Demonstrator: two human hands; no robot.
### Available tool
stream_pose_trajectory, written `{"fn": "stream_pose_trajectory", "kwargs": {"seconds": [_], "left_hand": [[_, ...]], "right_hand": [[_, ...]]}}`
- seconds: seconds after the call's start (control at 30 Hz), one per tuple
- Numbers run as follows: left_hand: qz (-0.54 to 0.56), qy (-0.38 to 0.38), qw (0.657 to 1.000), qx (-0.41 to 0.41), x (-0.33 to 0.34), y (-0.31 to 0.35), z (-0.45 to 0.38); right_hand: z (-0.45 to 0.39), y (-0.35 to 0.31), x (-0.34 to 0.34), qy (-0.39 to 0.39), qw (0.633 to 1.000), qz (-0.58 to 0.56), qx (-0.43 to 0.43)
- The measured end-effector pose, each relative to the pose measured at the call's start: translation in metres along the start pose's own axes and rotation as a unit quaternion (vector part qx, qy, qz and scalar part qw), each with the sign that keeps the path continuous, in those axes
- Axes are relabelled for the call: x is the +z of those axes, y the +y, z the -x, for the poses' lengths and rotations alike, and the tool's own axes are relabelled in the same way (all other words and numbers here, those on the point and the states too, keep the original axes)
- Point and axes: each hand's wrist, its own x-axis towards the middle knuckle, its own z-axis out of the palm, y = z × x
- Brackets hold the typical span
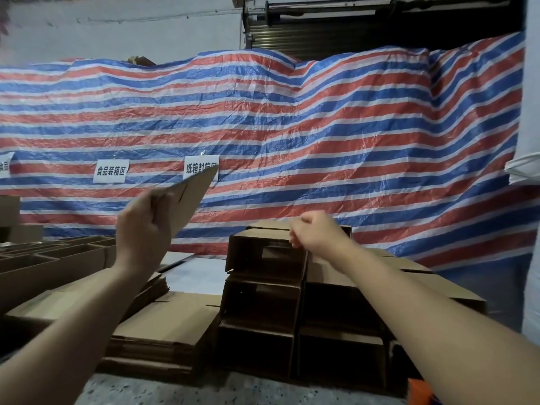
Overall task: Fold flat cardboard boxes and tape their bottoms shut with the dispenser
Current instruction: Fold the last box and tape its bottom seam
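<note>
A flat cardboard box [187, 200] is gripped by the left hand [143, 232] and held up, tilted toward 1 o'clock. At 3 o'clock of it, the right hand [314, 232] is held with fingers curled, apparently empty, above stacked open boxes [263, 287]. A striped tarp [321, 127] hangs behind.

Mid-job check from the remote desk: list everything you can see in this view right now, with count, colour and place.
Flat brown cardboard box blank: one, raised at left centre.
Stack of flat brown cardboard blanks: one, lower centre.
Folded open brown cardboard boxes: several, stacked centre right.
Open brown boxes: several, far left.
Red, white and blue striped tarp: one, across the background.
White paper signs: three, on the tarp.
Left hand: grips the raised blank.
Right hand: fingers curled, at the top box of the stack.
</note>
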Motion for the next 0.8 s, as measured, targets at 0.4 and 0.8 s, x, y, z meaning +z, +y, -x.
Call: {"fn": "stream_pose_trajectory", "kwargs": {"seconds": [0.4,0.8], "left_hand": [[0.289,-0.035,0.956,-0.046,-0.024,0.128,-0.046],[0.292,-0.125,0.919,-0.233,0.042,0.135,-0.001]], "right_hand": [[-0.024,-0.071,-0.108,0.093,0.981,-0.165,-0.048],[0.061,0.013,-0.142,0.22,0.955,-0.197,-0.008]]}}
